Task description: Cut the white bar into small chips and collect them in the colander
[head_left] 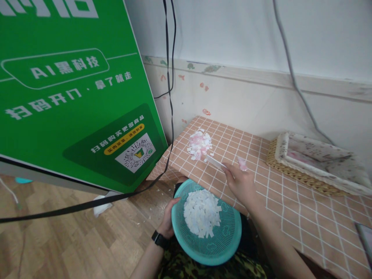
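Observation:
My left hand [167,217] grips the left rim of a round teal plastic colander [226,248], which is above my lap. Inside it lies a heap of small white paper-like scraps [202,213]. In my right hand [240,180] is a flat white strip-like tool [215,161], its exact kind unclear. The tool's far end touches or lies right by a pile of pink and white scraps [200,144] on the checked tablecloth [232,135]. Just beyond my right hand sits a small crumpled pink piece [242,163].
A wicker basket [308,176] with a floral lining stands at the right against the wall. On the left rises a large green cabinet panel [72,97]. A black strap [170,89] hangs down in front of it. A dark flat device [364,238] lies at the table's right edge.

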{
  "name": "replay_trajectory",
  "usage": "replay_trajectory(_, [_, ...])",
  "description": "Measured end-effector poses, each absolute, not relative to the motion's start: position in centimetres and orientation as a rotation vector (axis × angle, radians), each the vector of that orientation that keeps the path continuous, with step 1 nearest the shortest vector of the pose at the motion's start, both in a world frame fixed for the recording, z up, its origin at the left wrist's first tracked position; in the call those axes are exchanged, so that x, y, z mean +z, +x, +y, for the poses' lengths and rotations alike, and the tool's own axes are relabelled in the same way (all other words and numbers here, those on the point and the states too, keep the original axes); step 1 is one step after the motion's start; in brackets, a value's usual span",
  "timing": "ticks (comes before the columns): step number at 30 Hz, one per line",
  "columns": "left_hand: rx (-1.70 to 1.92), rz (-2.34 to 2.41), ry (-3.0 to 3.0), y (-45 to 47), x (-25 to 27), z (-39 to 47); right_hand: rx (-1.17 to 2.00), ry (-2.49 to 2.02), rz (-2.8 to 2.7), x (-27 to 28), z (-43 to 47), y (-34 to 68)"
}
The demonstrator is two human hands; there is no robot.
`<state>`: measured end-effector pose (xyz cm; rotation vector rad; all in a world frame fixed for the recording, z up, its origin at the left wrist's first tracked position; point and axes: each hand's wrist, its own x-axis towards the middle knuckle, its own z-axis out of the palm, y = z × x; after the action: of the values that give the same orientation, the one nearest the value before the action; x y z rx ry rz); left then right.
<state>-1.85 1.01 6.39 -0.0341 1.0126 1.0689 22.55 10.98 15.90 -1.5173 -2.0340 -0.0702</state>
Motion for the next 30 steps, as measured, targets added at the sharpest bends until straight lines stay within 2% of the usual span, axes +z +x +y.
replay_trajectory(10, [1.08, 1.009, -0.023, -1.8, 6.4, 1.0, -0.013, -1.466, -2.08, 15.7, 11.5, 21.7])
replay_trajectory(20, [1.085, 1.043, -0.015, -1.8, 6.5, 1.0, -0.068, -1.623, -1.975, 16.6, 11.6, 22.6])
replay_trajectory(30, [1.072, 1.017, -0.032, -1.8, 6.5, 1.1, 0.067, -1.635, -1.93, 16.6, 11.5, 22.8])
